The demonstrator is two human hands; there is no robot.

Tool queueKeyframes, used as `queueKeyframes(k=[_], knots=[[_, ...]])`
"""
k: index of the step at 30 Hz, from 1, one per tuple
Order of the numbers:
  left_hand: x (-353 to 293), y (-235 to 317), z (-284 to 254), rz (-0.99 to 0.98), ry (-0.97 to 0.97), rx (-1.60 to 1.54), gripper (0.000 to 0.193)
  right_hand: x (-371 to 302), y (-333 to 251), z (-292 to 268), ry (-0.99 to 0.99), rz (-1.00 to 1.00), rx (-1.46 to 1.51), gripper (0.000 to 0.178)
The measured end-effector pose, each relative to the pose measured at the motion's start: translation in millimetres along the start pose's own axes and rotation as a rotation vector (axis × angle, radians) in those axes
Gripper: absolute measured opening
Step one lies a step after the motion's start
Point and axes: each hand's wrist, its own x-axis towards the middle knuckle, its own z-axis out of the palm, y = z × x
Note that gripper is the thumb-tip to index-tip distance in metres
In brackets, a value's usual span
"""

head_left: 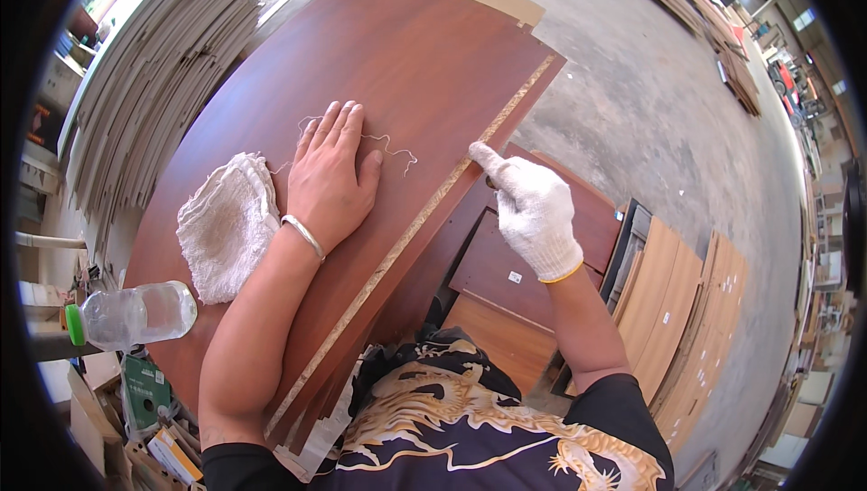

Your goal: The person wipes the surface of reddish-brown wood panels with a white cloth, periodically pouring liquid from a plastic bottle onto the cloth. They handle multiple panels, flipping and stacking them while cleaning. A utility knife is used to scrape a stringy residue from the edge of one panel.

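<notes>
A large reddish-brown wood-grain panel (361, 48) lies in front of me, with a raw particleboard edge (388, 256) running along its right side. My bare left hand (332, 170) rests flat on the panel, fingers stretched out, a silver bangle at the wrist. Loose white thread (388, 143) trails on the surface by its fingertips. A crumpled white cloth (230, 224) lies left of that hand. My right hand (533, 211), in a white knit glove, is closed at the raw edge with one digit touching it. A small dark bit shows under its curled fingers, too hidden to name.
A clear plastic bottle with a green cap (131, 315) lies at the panel's left rim. Stacked thin boards (163, 84) stand far left. Brown panels (510, 265) and light wood boards (664, 283) are low on the right. Boxes (149, 392) crowd the lower left.
</notes>
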Motion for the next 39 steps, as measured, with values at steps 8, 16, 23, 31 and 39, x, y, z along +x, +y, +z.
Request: queueKeyframes(k=[8, 16, 23, 31, 39], knots=[[-1.6, -1.7, 6.7, -0.004, 0.0, -0.017, 0.061, -13.1, -52.5, -17.7, -0.292, -0.093, -0.032, 0.063], [2.1, -1.3, 7.1, -0.006, 0.024, -0.096, 0.06, -40.3, -34.7, 39.0, 0.22, 0.101, 0.287, 0.066], [-0.4, -6.8, 2.2, 0.039, 0.13, -0.261, 0.057, -94.8, -77.2, 62.2, 0.069, -0.15, 0.484, 0.058], [-79.8, 66.7, -0.3, 0.39, -0.205, 0.154, 0.075, -112.5, -66.0, 41.5, 0.321, 0.72, 0.822, 0.045], [-210.6, 77.7, -96.5, 0.619, -0.892, -0.075, 0.069, -35.2, -44.8, 8.4, 0.052, 0.141, -0.004, 0.047]])
